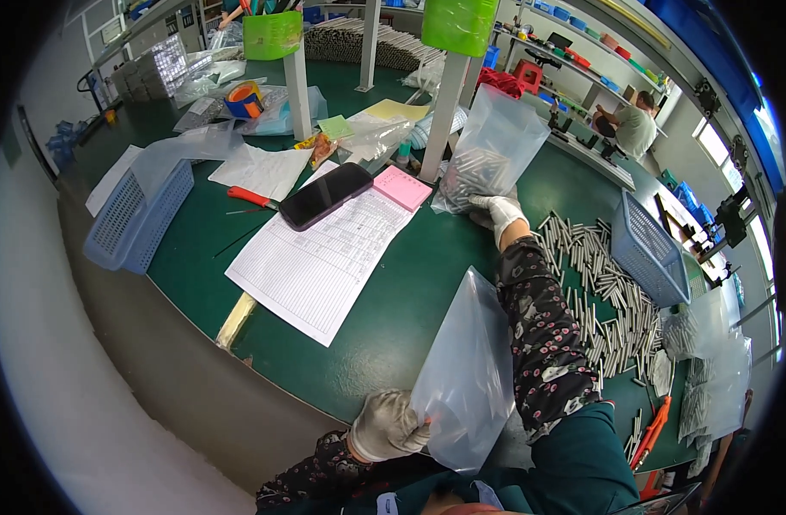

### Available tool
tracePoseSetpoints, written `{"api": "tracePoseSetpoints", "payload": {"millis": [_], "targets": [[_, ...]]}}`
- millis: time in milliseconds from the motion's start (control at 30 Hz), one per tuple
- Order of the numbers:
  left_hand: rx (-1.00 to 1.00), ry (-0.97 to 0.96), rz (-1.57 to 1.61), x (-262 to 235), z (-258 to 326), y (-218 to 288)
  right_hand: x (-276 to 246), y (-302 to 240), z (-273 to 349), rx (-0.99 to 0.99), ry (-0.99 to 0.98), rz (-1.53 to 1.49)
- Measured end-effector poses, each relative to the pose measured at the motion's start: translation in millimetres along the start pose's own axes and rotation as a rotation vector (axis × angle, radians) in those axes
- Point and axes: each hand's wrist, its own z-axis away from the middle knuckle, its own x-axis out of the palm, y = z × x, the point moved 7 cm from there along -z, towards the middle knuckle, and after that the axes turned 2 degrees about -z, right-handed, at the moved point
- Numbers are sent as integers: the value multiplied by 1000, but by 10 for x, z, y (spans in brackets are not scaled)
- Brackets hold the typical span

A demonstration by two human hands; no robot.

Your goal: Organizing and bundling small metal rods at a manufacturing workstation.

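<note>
My left hand (388, 427), in a white glove, pinches the edge of an empty-looking clear plastic bag (468, 365) near the table's front edge. My right arm reaches forward in a dark flowered sleeve. At its end my gloved right hand (498, 213) is closed on the lower edge of a second clear plastic bag (506, 129), its palm side hidden. Short metal pins (479, 174) fill the bottom of that bag, and its top stands up loosely. Beside my right forearm, many loose metal pins (612, 296) lie spread over the green table (384, 318).
A blue basket (650, 249) stands by the loose pins, another (140, 215) at the left edge. Filled bags (715, 386) and orange-handled pliers (652, 433) lie at right. A phone (326, 196) rests on a printed sheet (324, 266). White posts (444, 116) rise from the table.
</note>
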Motion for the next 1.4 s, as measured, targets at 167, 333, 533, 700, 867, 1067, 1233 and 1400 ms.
{"api": "tracePoseSetpoints", "payload": {"millis": [167,333,533,700,867,1067,1233,1400], "targets": [[5,-10,10,-67,-126,57,-35,-65,-293,33,-85,81],[-256,-158,150,-61,-61,1,-33,-86,-352,-11,-114,103],[-289,-103,-9,-67,-135,-109,-133,-403,203,-258,83,620],[-557,-43,174,13,79,-470,305,-422,2361,-507,-797,812],[-459,78,359,125,-425,-143,43,-394,3062,-750,-634,1090],[25,61,101,185,-925,454,-438,-818,2956,-797,-293,1198],[221,76,-61,181,-1117,648,-715,-1125,2754,-1064,39,1324],[137,291,-467,-116,-1230,486,-801,-1579,2754,-1428,480,1244]]}}
